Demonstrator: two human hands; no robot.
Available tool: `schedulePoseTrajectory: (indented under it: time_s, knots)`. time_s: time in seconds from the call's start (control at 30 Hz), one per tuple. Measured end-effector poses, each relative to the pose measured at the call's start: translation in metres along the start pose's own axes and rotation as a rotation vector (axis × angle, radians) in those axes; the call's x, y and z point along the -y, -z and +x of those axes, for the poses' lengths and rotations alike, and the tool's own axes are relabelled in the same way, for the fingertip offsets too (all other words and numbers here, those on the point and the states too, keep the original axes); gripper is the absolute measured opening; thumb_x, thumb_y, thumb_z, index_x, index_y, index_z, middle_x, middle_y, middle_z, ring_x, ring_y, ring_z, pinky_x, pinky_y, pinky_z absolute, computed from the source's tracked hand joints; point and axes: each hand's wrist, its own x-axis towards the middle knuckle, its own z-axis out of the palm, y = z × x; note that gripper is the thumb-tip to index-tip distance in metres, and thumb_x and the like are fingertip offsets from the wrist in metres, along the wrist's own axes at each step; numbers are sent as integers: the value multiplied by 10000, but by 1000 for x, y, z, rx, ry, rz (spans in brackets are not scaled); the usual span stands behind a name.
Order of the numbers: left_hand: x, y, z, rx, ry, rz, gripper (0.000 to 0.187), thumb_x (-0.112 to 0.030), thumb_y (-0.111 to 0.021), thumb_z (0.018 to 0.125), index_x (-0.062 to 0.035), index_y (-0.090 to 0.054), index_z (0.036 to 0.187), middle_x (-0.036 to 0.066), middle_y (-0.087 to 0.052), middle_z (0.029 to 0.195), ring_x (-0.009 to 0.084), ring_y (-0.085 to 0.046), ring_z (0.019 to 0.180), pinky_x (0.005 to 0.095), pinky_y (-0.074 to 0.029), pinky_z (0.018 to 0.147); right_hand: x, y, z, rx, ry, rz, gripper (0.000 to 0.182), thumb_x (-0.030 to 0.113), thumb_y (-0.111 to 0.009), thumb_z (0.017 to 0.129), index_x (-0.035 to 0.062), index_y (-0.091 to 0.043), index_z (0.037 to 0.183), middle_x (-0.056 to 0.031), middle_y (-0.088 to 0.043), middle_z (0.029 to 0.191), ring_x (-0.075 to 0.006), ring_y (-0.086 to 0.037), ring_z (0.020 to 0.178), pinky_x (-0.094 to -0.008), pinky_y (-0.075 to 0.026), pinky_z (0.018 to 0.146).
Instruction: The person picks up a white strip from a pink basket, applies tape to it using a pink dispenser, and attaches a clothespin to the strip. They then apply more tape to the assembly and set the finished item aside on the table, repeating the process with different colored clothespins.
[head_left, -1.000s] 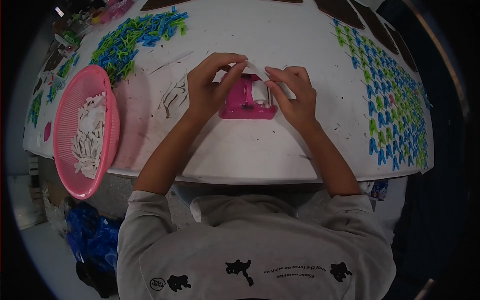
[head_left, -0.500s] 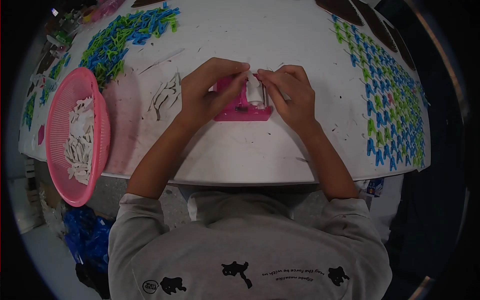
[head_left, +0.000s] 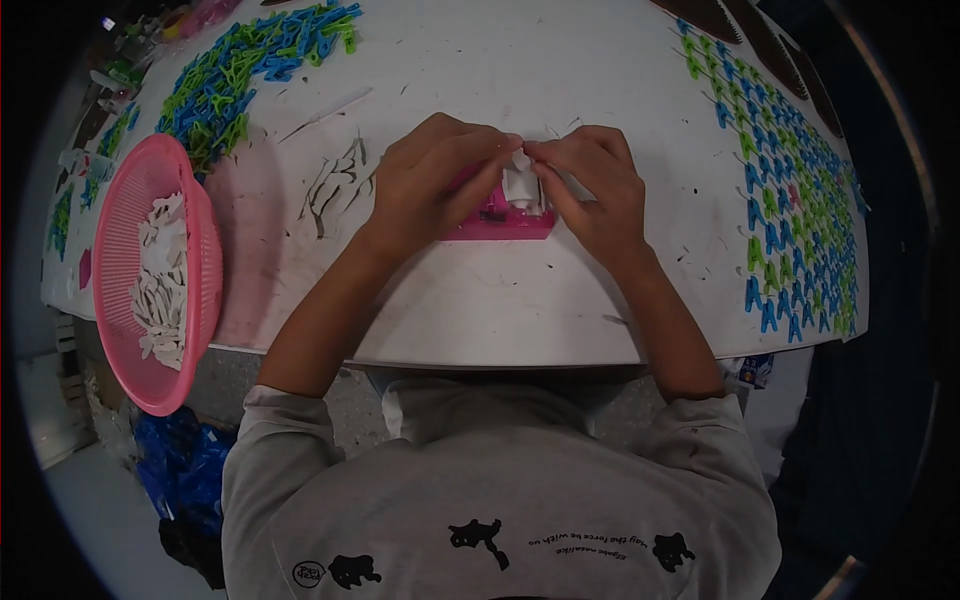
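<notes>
A pink holder [head_left: 500, 229] lies on the white table in front of me, partly hidden under my hands. On it rests a soft-looking white piece [head_left: 521, 188], roughly roll-shaped. My left hand [head_left: 425, 185] comes in from the left, thumb and fingers pinched together at the upper end of the white piece. From the other side my right hand [head_left: 598, 185] pinches at the same end, and the fingertips of both hands nearly meet. Exactly what lies between the fingertips is too small to make out clearly.
A pink basket [head_left: 211, 250] with several white pieces [head_left: 162, 295] stands at the left edge. Thin pale strips [head_left: 335, 190] and a slim pointed tool [head_left: 325, 113] lie nearby. Blue and green clips form a heap [head_left: 215, 90] at upper left and rows [head_left: 800, 220] at right.
The view has shifted slightly, so hands and holder appear a little further right. Both hands stay pinched at the white piece's upper end, with their fingertips closer together.
</notes>
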Motion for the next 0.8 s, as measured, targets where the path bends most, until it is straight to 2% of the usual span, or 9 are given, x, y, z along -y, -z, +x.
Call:
schedulePoseTrajectory:
  time_s: [0.17,0.27,0.37,0.43,0.63,0.8]
  knots:
    - [3,-4,0,14,-68,0,284,22,-744,725,-82,-710,988,41,-714,890,173,-631,726,279,-514,625,-3,-5,-4,10,-40,36,224,15,-765,727,106,-737,929,25,-700,824,-210,-564,817,-303,-486,711]
    - [-1,-5,2,17,-42,-2,300,26,-737,716,-92,-716,992,37,-727,933,168,-624,735,279,-512,633,-2,-4,-1,11,-97,56,202,13,-771,718,99,-735,897,23,-697,810,-208,-562,814,-305,-487,697]
    - [0,-2,2,58,-57,50,313,30,-733,724,-104,-721,1007,33,-730,940,167,-624,737,273,-513,637,-3,-4,-2,3,-89,39,206,10,-773,707,95,-730,890,19,-696,806,-206,-563,814,-304,-489,683]
    - [2,-2,2,58,-60,48,320,29,-733,725,-107,-722,1015,31,-730,935,168,-624,736,271,-513,632,-2,-3,-3,51,-111,39,218,-29,-736,714,55,-722,915,-16,-703,867,-215,-578,854,-307,-500,731]
    - [7,-3,1,79,-78,42,313,14,-739,733,-110,-722,1020,30,-729,924,172,-625,731,269,-511,612,-4,-4,-3,63,-121,50,213,-28,-734,710,49,-717,908,-22,-697,853,-219,-579,847,-309,-501,724]
    - [7,-3,0,97,-78,37,289,4,-741,744,-105,-719,1010,30,-727,912,178,-629,730,279,-516,618,-5,-4,0,60,-125,36,186,23,-767,702,85,-732,873,13,-695,798,-207,-573,822,-303,-504,669]
